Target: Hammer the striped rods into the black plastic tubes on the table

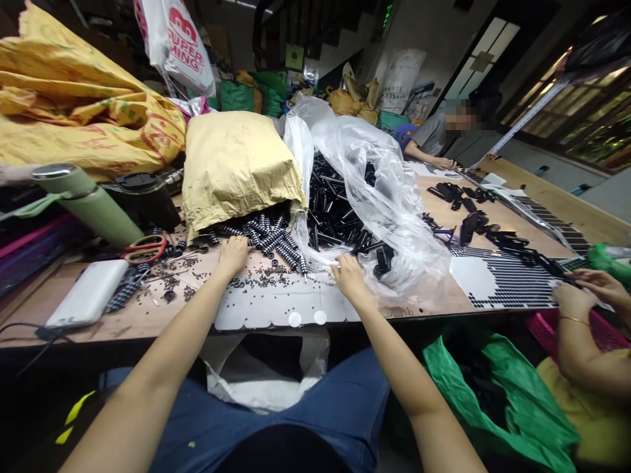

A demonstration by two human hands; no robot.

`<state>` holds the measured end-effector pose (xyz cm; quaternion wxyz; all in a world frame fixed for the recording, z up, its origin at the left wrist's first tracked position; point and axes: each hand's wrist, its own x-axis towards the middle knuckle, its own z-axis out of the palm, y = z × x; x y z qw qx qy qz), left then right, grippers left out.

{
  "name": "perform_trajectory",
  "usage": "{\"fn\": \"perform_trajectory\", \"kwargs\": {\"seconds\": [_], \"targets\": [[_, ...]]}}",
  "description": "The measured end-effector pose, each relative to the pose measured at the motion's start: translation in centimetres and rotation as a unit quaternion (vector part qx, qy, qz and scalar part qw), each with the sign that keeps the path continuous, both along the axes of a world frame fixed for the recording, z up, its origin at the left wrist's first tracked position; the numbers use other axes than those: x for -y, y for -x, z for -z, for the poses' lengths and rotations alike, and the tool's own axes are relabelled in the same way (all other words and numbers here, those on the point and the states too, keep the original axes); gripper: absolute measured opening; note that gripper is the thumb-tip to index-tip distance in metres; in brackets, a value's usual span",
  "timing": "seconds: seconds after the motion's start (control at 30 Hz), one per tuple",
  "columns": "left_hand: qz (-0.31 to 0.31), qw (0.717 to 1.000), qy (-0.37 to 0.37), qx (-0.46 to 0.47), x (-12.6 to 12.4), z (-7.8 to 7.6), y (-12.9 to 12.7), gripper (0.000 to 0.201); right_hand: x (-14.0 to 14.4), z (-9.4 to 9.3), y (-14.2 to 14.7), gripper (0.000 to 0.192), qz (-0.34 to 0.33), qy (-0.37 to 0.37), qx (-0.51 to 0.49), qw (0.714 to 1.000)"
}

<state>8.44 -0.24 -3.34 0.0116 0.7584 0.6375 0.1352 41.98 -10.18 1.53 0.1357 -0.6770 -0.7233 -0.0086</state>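
My left hand [233,255] rests on the wooden table [148,315] at the edge of a pile of black-and-white dotted sticks [269,238] spilling from under a tan paper sack [236,167]; its fingers are bent over the pile and I cannot see whether they hold one. My right hand [349,274] lies at the mouth of a clear plastic bag [374,177] full of plain black sticks [335,210], fingers curled at the plastic edge. Small black dots [261,281] are scattered on a white sticker sheet [276,309] between both hands.
Left on the table: a green flask [93,203], red scissors [145,249], a white power bank [89,295]. A yellow sack [79,112] lies behind. A co-worker's hands [591,289] work a dotted sheet [503,282] at right; another person [444,138] sits far back. A green bag [493,387] hangs below.
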Motion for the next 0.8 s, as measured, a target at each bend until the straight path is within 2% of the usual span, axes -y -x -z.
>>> {"fn": "perform_trajectory", "kwargs": {"seconds": [0.07,0.13,0.2,0.27,0.33,0.37,0.4,0.47,0.53,0.6,0.63,0.67,0.7,0.77,0.8], "targets": [[-0.022,0.994,-0.037,0.104,1.1,-0.2,-0.6,0.028,-3.4,-0.7,1.4,0.024,0.036,0.011,0.006,0.999],[-0.044,0.966,-0.055,0.247,2.6,-0.6,-1.6,0.031,-6.2,-1.1,2.6,0.028,0.069,0.016,0.004,0.997],[-0.049,0.916,-0.028,0.398,4.3,-1.1,-2.7,0.032,-8.0,-1.2,3.7,0.032,0.084,0.026,-0.003,0.996],[-0.046,0.845,0.025,0.532,6.1,-1.6,-3.8,0.036,-8.7,-1.2,4.5,0.031,0.081,0.045,-0.009,0.996],[-0.043,0.787,0.068,0.611,7.9,-2.4,-4.7,0.039,-8.3,-1.7,4.9,0.027,0.064,0.058,-0.012,0.996],[-0.041,0.778,0.080,0.622,8.7,-2.9,-5.1,0.040,-7.8,-2.1,4.9,0.026,0.051,0.059,-0.012,0.997],[-0.035,0.786,0.079,0.612,9.6,-3.4,-5.5,0.039,-7.1,-2.6,4.8,0.026,0.036,0.059,-0.011,0.998],[-0.011,0.836,0.031,0.548,11.1,-4.4,-6.3,0.035,-5.1,-4.0,4.3,0.025,-0.009,0.067,-0.006,0.998],[0.048,0.882,-0.025,0.468,12.2,-5.2,-7.2,0.032,-2.9,-5.4,3.8,0.019,-0.122,0.125,-0.004,0.985],[0.126,0.895,-0.010,0.428,12.8,-5.4,-8.4,0.026,-0.8,-6.6,3.6,0.015,-0.264,0.200,-0.023,0.943],[0.151,0.887,0.028,0.435,13.0,-5.3,-9.0,0.022,0.1,-6.9,3.7,0.015,-0.311,0.208,-0.044,0.926],[0.154,0.872,0.075,0.459,13.1,-5.1,-9.5,0.021,1.0,-7.1,3.9,0.017,-0.328,0.186,-0.067,0.924],[0.131,0.850,0.121,0.496,13.2,-4.9,-10.0,0.023,1.9,-7.1,4.3,0.024,-0.314,0.141,-0.089,0.935],[0.042,0.789,0.195,0.581,13.5,-4.6,-10.7,0.029,3.4,-6.5,5.3,0.061,-0.253,0.043,-0.109,0.960],[0.001,0.758,0.221,0.613,13.7,-4.6,-10.8,0.033,4.0,-6.0,5.9,0.082,-0.231,0.017,-0.108,0.967]]}}
